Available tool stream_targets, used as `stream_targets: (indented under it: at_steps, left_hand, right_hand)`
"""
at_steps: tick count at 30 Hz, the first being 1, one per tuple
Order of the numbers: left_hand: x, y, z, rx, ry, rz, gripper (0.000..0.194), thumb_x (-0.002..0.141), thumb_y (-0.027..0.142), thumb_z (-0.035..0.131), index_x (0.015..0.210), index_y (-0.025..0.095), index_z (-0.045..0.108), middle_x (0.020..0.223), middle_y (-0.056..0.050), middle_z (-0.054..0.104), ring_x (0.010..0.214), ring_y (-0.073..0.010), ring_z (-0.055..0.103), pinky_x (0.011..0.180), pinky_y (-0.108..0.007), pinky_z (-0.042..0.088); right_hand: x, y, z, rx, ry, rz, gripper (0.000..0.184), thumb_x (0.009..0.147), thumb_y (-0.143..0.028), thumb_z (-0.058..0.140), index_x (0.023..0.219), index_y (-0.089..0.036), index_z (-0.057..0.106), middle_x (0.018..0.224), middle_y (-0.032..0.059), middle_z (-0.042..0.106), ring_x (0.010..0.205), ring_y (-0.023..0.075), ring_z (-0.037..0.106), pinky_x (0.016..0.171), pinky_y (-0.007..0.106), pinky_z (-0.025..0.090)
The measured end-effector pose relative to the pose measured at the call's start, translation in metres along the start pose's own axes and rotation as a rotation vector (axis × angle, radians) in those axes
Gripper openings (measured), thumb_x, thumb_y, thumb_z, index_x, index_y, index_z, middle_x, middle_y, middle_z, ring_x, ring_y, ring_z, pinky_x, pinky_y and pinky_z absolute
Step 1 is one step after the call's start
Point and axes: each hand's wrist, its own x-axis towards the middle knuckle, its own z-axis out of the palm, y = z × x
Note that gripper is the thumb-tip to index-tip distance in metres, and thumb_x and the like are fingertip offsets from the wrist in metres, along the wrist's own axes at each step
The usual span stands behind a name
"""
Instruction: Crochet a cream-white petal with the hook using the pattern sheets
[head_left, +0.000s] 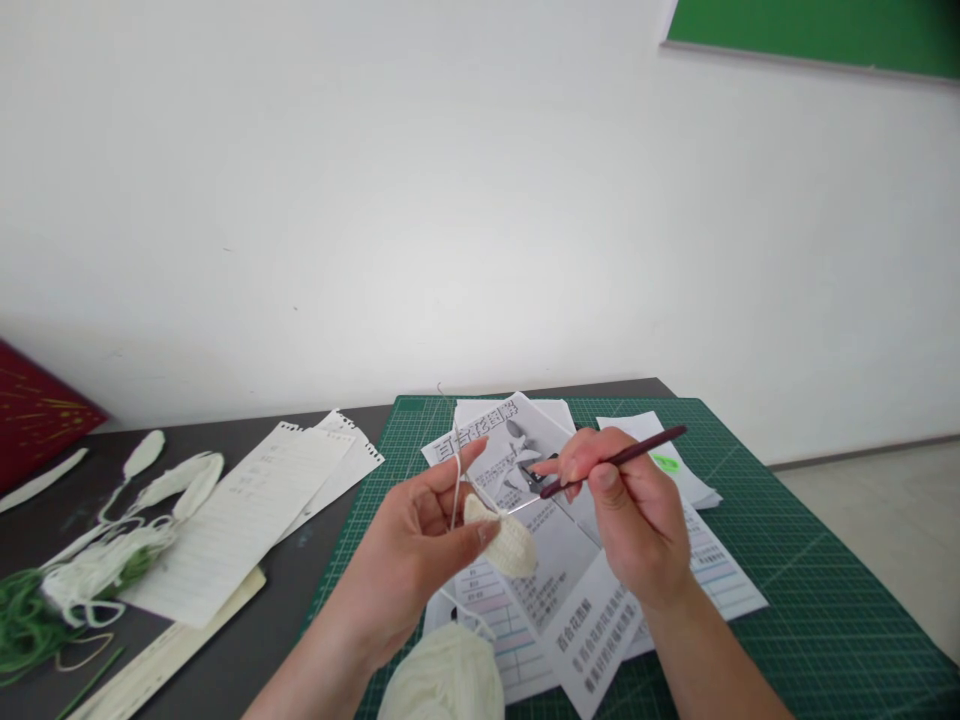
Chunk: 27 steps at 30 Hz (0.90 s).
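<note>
A small cream crocheted piece [517, 548] is pinched between the thumb and fingers of my left hand [420, 540], whose index finger points up with white yarn [457, 470] running over it. My right hand [634, 520] is closed round the dark red handle of a crochet hook [645, 446]. The hook's thin metal shaft reaches left to the top edge of the crocheted piece. Below my left hand sits a ball of cream yarn [446, 680], with a strand rising from it. Printed pattern sheets [559, 570] lie under both hands.
A green cutting mat [795, 580] covers the dark table. To the left lie lined notebook sheets [247, 510], a tangle of green yarn [34, 620], white yarn pieces [199, 485] and a pale flat strip [169, 655]. A dark red object [37, 410] stands by the white wall.
</note>
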Motion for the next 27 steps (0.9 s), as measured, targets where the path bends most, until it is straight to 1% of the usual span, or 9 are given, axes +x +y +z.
stream_targets:
  at_steps: [2,7,10,13,16,20,22,24,27]
  left_hand:
    - [0.001,0.0,0.0,0.02,0.029,-0.001,0.068,0.071,0.012,0.076,0.134,0.017,0.051,0.086,-0.005,0.073,0.079,-0.0145,0.063,0.074,-0.025,0.047]
    - [0.003,0.0,0.0,0.075,0.135,0.026,0.071,0.069,0.014,0.077,0.134,0.014,0.051,0.07,0.002,0.068,0.066,-0.01,0.058,0.068,-0.021,0.046]
    - [0.004,-0.001,0.001,0.117,0.205,0.093,0.071,0.07,0.014,0.075,0.135,0.012,0.049,0.063,0.005,0.064,0.066,-0.01,0.057,0.071,-0.022,0.046]
    - [0.005,-0.004,0.001,0.165,0.286,0.159,0.071,0.07,0.015,0.074,0.136,0.01,0.048,0.059,0.007,0.058,0.067,-0.0099,0.056,0.075,-0.023,0.046]
    - [0.007,-0.004,0.002,0.176,0.359,0.173,0.074,0.067,0.017,0.076,0.135,0.01,0.048,0.056,0.009,0.054,0.061,-0.0095,0.054,0.07,-0.023,0.046]
    - [0.008,-0.002,0.003,0.072,0.328,0.133,0.076,0.065,0.016,0.077,0.135,0.008,0.048,0.063,0.005,0.062,0.066,-0.0123,0.059,0.074,-0.027,0.048]
    - [0.009,-0.002,0.002,0.047,0.341,0.152,0.076,0.065,0.016,0.076,0.135,0.008,0.047,0.064,0.004,0.063,0.067,-0.013,0.06,0.076,-0.027,0.048]
    - [0.01,-0.004,-0.002,0.11,0.414,0.219,0.075,0.066,0.019,0.076,0.135,0.009,0.048,0.06,0.006,0.058,0.063,-0.0122,0.056,0.072,-0.027,0.046]
    - [0.012,-0.009,-0.009,0.341,0.519,0.345,0.065,0.07,0.021,0.072,0.131,0.014,0.054,0.058,0.008,0.051,0.061,-0.0121,0.05,0.073,-0.027,0.043]
  right_hand:
    - [-0.002,-0.003,0.001,-0.086,-0.033,-0.07,0.018,0.096,-0.024,0.043,0.092,-0.021,0.06,0.076,0.0017,0.054,0.073,0.0176,0.053,0.076,0.042,0.051]
    - [-0.004,-0.011,0.008,-0.352,-0.189,-0.31,0.019,0.089,-0.01,0.044,0.099,-0.018,0.058,0.078,0.0047,0.06,0.074,0.0195,0.057,0.078,0.044,0.052]
    - [-0.005,-0.01,0.013,-0.464,-0.252,-0.43,0.023,0.085,-0.006,0.044,0.101,-0.018,0.056,0.073,0.0039,0.061,0.068,0.0187,0.059,0.078,0.043,0.053]
    - [-0.006,-0.006,0.017,-0.563,-0.289,-0.52,0.024,0.083,-0.004,0.048,0.102,-0.016,0.056,0.073,0.0061,0.064,0.067,0.0195,0.061,0.076,0.042,0.055]
    - [-0.006,-0.005,0.019,-0.593,-0.299,-0.553,0.024,0.083,-0.003,0.049,0.101,-0.016,0.057,0.074,0.0074,0.065,0.069,0.02,0.062,0.072,0.041,0.056]
    - [-0.004,-0.007,0.018,-0.527,-0.204,-0.432,0.027,0.083,-0.003,0.048,0.102,-0.019,0.057,0.075,0.0066,0.065,0.073,0.0206,0.063,0.066,0.037,0.057]
    - [-0.003,-0.006,0.019,-0.532,-0.183,-0.409,0.029,0.083,-0.002,0.049,0.105,-0.019,0.057,0.077,0.0073,0.066,0.075,0.0207,0.064,0.064,0.035,0.057]
    - [-0.005,-0.002,0.02,-0.586,-0.25,-0.479,0.029,0.083,-0.002,0.05,0.107,-0.015,0.057,0.081,0.0106,0.068,0.078,0.022,0.065,0.067,0.036,0.058]
    - [-0.007,0.002,0.023,-0.651,-0.325,-0.586,0.029,0.083,-0.003,0.049,0.11,-0.01,0.057,0.087,0.0155,0.07,0.084,0.0242,0.066,0.073,0.039,0.059]
